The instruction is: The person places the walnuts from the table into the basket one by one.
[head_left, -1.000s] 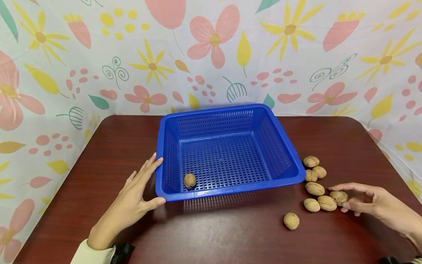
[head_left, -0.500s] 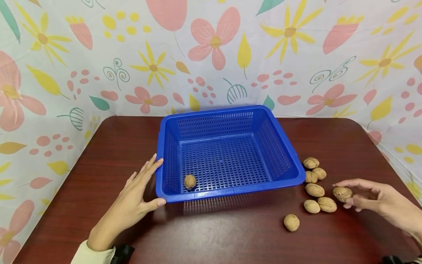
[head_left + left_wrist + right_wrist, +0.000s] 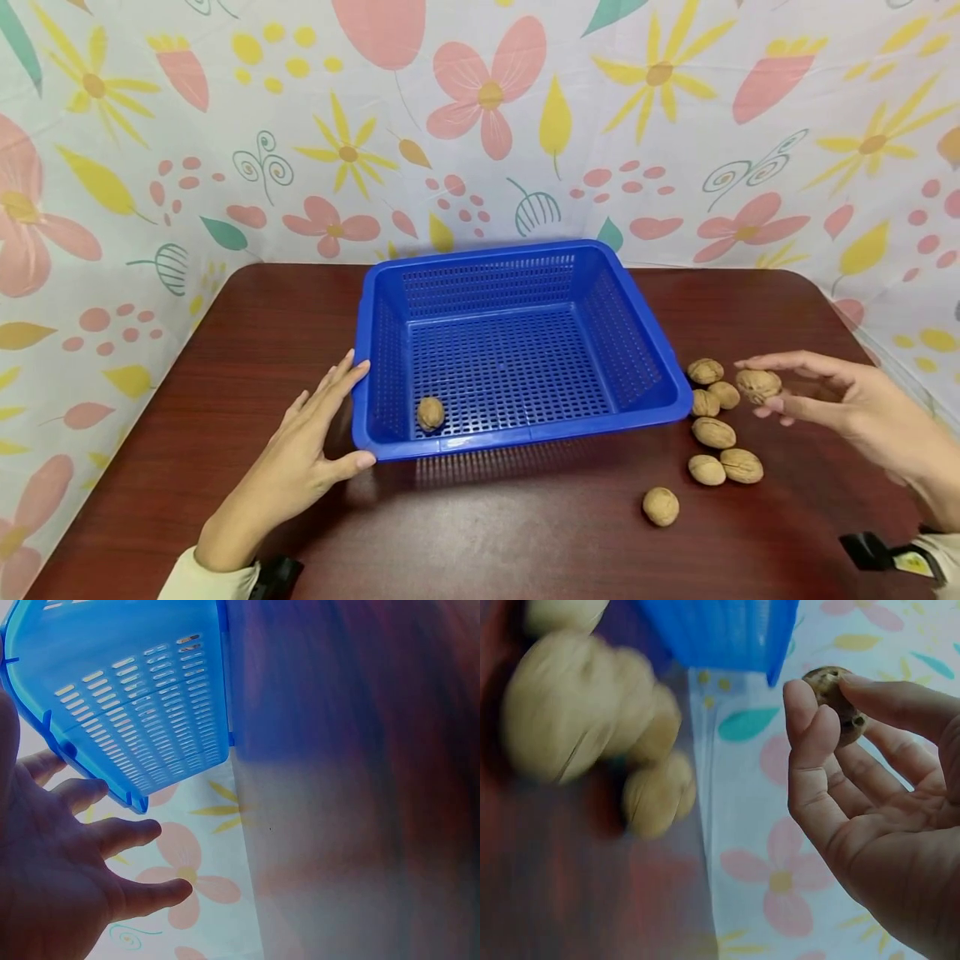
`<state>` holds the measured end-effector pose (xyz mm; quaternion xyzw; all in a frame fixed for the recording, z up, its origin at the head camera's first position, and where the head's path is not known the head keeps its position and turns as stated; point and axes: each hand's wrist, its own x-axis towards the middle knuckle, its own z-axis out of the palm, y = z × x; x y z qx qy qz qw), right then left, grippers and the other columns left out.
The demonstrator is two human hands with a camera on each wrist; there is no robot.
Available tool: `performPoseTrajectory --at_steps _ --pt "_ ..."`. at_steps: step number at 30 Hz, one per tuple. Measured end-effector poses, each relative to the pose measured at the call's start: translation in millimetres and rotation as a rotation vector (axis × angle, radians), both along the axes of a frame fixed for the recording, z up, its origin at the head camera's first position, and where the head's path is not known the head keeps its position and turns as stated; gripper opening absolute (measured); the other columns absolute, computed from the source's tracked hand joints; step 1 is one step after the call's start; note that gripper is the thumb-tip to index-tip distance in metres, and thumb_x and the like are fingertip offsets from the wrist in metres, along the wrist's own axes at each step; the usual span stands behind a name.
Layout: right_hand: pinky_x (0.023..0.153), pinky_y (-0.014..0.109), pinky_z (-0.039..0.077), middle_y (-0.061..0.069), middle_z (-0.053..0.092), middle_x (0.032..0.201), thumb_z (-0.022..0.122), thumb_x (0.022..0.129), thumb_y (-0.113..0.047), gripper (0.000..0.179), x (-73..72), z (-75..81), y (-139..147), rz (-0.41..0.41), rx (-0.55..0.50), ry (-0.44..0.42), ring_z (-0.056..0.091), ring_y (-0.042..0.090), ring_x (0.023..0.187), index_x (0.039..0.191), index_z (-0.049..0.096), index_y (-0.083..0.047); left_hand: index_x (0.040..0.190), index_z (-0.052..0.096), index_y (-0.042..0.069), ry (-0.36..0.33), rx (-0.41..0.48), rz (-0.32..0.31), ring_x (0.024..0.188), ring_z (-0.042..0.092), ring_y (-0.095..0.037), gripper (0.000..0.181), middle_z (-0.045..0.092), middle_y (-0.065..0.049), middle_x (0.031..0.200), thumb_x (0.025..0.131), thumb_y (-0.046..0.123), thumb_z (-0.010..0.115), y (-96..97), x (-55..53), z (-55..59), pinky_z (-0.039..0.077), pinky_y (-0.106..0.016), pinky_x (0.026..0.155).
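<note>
A blue plastic basket [image 3: 495, 434] with slotted walls stands on the table, and one walnut [image 3: 431, 413] lies inside at its near left corner. My left hand [image 3: 296, 454] rests against the basket's left rim, its fingers spread and fairly straight; the left wrist view shows the fingers [image 3: 127, 834] stretched beside the slotted wall. Between thumb and fingers, my right hand [image 3: 855, 408] pinches a walnut [image 3: 758, 385] to the right of the basket. That walnut [image 3: 847, 724] is partly covered by the fingertips in the right wrist view. Several walnuts [image 3: 714, 432] lie loose between basket and right hand.
A single walnut [image 3: 661, 507] lies apart, nearer the front. The dark red-brown table [image 3: 525, 525] meets a flower-printed cloth [image 3: 487, 125] behind the basket and at both sides. Walnuts in the right wrist view are blurred.
My right hand has drawn the walnut away from the group, then moved it up and away toward the far side. The left hand and basket stay in place.
</note>
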<state>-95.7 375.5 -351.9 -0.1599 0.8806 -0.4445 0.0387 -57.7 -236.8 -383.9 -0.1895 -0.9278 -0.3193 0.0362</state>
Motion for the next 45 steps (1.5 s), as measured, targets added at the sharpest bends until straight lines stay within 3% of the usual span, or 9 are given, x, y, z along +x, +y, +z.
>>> performPoseTrajectory --at_steps 4,10,14,22,28,35,45 --pt "0.067 0.028 0.058 -0.009 0.072 0.132 0.061 0.098 0.014 0.043 -10.0 11.1 -23 -0.038 -0.098 -0.016 0.077 0.015 0.087 0.14 0.06 0.003 0.167 0.026 0.032 -0.003 0.002 -0.001 0.157 0.025 -0.049 0.096 0.021 -0.008 0.176 0.089 0.062 0.074 -0.1 0.1 -0.7 0.021 -0.086 0.108" --pt "0.07 0.027 0.059 0.003 0.072 0.135 0.058 0.098 0.016 0.041 -29.5 29.5 -52 0.076 -0.369 -0.114 0.075 0.014 0.093 0.139 0.058 0.008 0.167 0.026 0.031 0.004 0.002 0.002 0.158 0.025 -0.047 0.097 0.02 -0.008 0.176 0.089 0.057 0.077 -1.6 0.3 -1.4 0.021 -0.086 0.108" --pt "0.072 0.027 0.06 0.006 0.073 0.132 0.056 0.1 0.014 0.041 -42.5 43.3 -74 0.144 -0.42 -0.15 0.076 0.015 0.096 0.14 0.057 0.007 0.167 0.026 0.032 0.004 -0.001 0.001 0.158 0.025 -0.047 0.097 0.02 -0.007 0.176 0.089 0.058 0.077 -2.3 0.1 -1.5 0.021 -0.086 0.108" --pt "0.073 0.031 0.062 -0.001 0.077 0.124 0.063 0.102 0.002 0.037 -74.2 67.0 -130 0.2 -0.34 -0.2 0.077 0.02 0.093 0.137 0.065 -0.005 0.167 0.026 0.032 0.001 0.001 0.008 0.158 0.025 -0.048 0.096 0.021 -0.008 0.176 0.089 0.06 0.075 -3.4 0.5 -0.9 0.021 -0.086 0.108" --pt "0.078 0.033 0.061 0.003 0.076 0.121 0.068 0.1 -0.003 0.033 -102.0 77.3 -181 0.234 -0.318 -0.257 0.077 0.024 0.092 0.133 0.069 -0.008 0.167 0.026 0.032 -0.002 0.006 0.007 0.158 0.024 -0.047 0.096 0.021 -0.008 0.176 0.09 0.063 0.073 -3.2 -0.2 -1.4 0.021 -0.086 0.108" --pt "0.073 0.033 0.061 0.012 0.076 0.114 0.072 0.094 0.0 0.037 -128.1 74.3 -239 0.299 -0.296 -0.307 0.076 0.029 0.09 0.13 0.07 -0.005 0.167 0.025 0.032 -0.006 0.003 -0.002 0.159 0.023 -0.046 0.096 0.02 -0.006 0.176 0.09 0.068 0.07 -2.1 -1.0 -1.3 0.021 -0.086 0.108" --pt "0.076 0.032 0.06 0.012 0.074 0.112 0.068 0.095 0.002 0.037 -145.6 52.1 -296 0.418 -0.312 -0.405 0.076 0.027 0.091 0.132 0.068 -0.004 0.167 0.025 0.033 -0.011 0.0 0.002 0.159 0.023 -0.047 0.096 0.019 -0.006 0.177 0.09 0.069 0.069 -0.6 -0.9 -0.3 0.02 -0.086 0.108"
